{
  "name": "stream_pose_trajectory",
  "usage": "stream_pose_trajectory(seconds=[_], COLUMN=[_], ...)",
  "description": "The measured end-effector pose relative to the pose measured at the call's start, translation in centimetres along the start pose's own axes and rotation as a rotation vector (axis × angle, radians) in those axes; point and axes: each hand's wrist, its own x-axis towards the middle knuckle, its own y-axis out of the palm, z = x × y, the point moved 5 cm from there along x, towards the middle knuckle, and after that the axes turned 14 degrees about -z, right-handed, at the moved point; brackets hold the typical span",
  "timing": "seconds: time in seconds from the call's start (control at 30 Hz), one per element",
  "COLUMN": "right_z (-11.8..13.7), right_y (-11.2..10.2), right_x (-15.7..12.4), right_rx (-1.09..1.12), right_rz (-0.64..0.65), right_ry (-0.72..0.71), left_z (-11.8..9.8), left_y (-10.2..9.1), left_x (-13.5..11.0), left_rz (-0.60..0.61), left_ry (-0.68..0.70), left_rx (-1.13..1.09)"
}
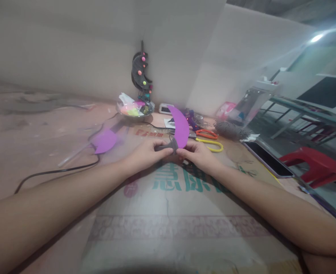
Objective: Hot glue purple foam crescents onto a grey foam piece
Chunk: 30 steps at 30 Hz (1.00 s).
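A purple crescent-shaped cutout stands upright between my hands over the cardboard. My left hand is closed, thumb and fingers pinching a dark grey strip at the crescent's lower end. My right hand pinches the crescent's lower tip, its thumb almost meeting my left thumb. Whether the strip is yarn or felt, I cannot tell. Just beyond my right hand lie scissors with orange handles and scissors with yellow handles.
Printed cardboard covers the tabletop. A dark crescent ornament with coloured balls stands behind a clear bowl of scraps. At left is a blurred purple piece near a black cord. Grey yarn and a phone lie right.
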Motion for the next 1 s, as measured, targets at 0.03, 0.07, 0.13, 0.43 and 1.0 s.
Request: stream_pose_trajectory(seconds=[0.03, 0.07, 0.13, 0.43, 1.0], right_z=[-0.01, 0.02, 0.13, -0.14, 0.49], right_y=[-0.08, -0.17, -0.37, -0.41, -0.48], right_x=[0.0, 0.01, 0.06, -0.02, -0.4], right_rx=[0.031, 0.07, 0.137, 0.01, 0.136], right_rz=[-0.01, -0.023, -0.057, -0.069, -0.087], right_ry=[0.003, 0.004, 0.0, 0.025, 0.089], left_z=[-0.02, -0.06, -0.13, -0.05, -0.15], left_y=[0.04, 0.1, 0.27, 0.53, 0.86], left_x=[0.01, 0.0, -0.08, -0.43, -0.78], left_rz=[0.006, 0.019, 0.053, 0.087, 0.114], left_ry=[0.004, 0.008, 0.017, 0.013, 0.08], left_rx=[-0.009, -0.016, -0.016, 0.058, 0.075])
